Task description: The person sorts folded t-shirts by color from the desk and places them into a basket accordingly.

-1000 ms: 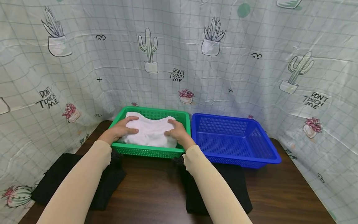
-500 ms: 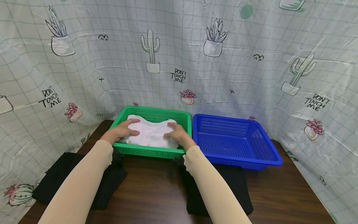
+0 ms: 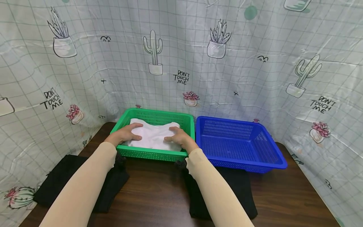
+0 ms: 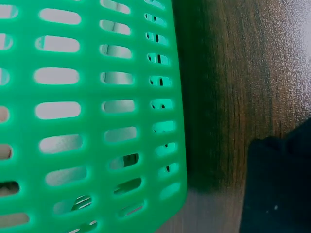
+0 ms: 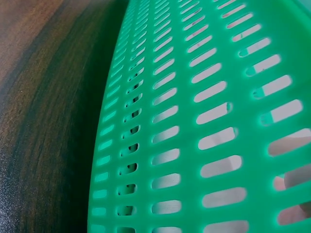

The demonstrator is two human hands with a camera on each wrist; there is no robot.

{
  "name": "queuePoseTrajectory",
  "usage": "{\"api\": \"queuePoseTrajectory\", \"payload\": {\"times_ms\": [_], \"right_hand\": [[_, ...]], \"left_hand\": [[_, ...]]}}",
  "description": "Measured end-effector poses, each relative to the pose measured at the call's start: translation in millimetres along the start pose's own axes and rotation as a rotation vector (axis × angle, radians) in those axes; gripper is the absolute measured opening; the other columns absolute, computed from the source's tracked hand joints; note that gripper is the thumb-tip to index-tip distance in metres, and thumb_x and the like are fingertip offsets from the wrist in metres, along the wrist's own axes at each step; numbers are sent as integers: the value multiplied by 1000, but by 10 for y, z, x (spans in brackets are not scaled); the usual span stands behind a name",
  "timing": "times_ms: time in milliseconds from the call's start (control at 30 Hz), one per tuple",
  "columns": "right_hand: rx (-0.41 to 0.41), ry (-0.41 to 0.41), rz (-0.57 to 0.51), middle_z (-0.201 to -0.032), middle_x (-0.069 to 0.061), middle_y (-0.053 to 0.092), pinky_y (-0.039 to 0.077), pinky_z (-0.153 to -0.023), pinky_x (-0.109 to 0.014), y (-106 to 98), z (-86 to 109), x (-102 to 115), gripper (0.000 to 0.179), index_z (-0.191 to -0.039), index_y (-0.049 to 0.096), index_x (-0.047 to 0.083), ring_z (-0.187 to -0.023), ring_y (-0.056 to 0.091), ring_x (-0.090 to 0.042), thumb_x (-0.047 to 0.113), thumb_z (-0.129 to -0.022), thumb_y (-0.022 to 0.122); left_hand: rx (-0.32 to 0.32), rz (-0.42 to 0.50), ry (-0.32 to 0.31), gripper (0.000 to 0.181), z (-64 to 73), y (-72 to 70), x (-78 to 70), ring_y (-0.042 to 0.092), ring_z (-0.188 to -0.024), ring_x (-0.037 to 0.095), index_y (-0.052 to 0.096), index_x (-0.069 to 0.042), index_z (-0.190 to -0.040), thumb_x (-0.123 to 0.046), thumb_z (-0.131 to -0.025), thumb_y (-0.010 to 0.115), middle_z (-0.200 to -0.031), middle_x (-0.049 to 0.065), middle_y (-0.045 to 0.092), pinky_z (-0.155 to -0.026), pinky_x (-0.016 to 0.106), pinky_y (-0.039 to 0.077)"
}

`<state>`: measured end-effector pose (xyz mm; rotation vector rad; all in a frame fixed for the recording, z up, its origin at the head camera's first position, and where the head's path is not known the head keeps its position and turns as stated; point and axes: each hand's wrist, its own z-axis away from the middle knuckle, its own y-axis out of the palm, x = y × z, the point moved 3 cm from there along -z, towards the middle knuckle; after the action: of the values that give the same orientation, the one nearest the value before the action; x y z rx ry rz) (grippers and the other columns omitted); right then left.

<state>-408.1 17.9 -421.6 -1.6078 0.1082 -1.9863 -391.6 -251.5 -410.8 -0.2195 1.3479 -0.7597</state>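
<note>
A folded white cloth (image 3: 154, 135) lies low inside the green basket (image 3: 150, 152), its far edge dipping in the middle. My left hand (image 3: 123, 134) grips the cloth's left end, thumb and index finger showing on top. At the right end my right hand (image 3: 181, 138) holds it in the same way, thumb towards the middle. The other fingers are mostly hidden from the head view. Both wrist views are filled by the slotted basket wall (image 4: 92, 92), with white showing through the slots; the right wrist view shows a bit of hand behind the wall (image 5: 257, 136).
A blue basket (image 3: 227, 146) stands just right of the green one, with bare slotted floor. Black folded cloths lie on the brown table (image 3: 156, 189): one black cloth (image 3: 59, 179) under the left forearm, another black cloth (image 3: 235, 189) under the right. A patterned curtain (image 3: 175, 47) hangs behind.
The white cloth has sunk lower into the green basket, both hands going down with it. The right thumb has slid slightly inward. The baskets and black cloths stay put.
</note>
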Motion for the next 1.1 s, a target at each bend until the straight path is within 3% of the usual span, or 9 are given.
{"api": "queuePoseTrajectory", "payload": {"times_ms": [567,767,933,1100], "right_hand": [[41,-6,48,-177,-14,20,22,-129,-57,12,31,27,84,-168,34,19,-163,16,-35,24,-98,80],[88,-3,46,-178,-13,15,17,-130,-56,-4,51,30,92,-171,22,15,-164,13,-33,28,-99,78],[130,3,15,-180,-9,4,14,-131,-56,-10,65,39,98,-173,10,17,-165,4,-30,30,-101,76],[171,11,-4,-180,-5,-6,10,-131,-56,-11,77,42,105,-173,-1,18,-165,-5,-28,32,-102,74]], "left_hand": [[58,31,-61,79,-16,1,-18,6,-160,49,21,-8,-170,-12,-106,68,-174,28,1,-126,65,18],[91,46,-71,82,-24,8,-16,2,-161,49,17,-11,-171,-15,-106,67,-175,26,-3,-126,66,18],[108,76,-104,85,-6,13,-29,2,-161,49,14,-16,-172,-17,-106,68,-176,24,-6,-127,66,17],[104,58,-96,87,-20,20,-33,2,-161,48,15,-15,-172,-18,-104,70,-176,24,-4,-126,67,16]]}}
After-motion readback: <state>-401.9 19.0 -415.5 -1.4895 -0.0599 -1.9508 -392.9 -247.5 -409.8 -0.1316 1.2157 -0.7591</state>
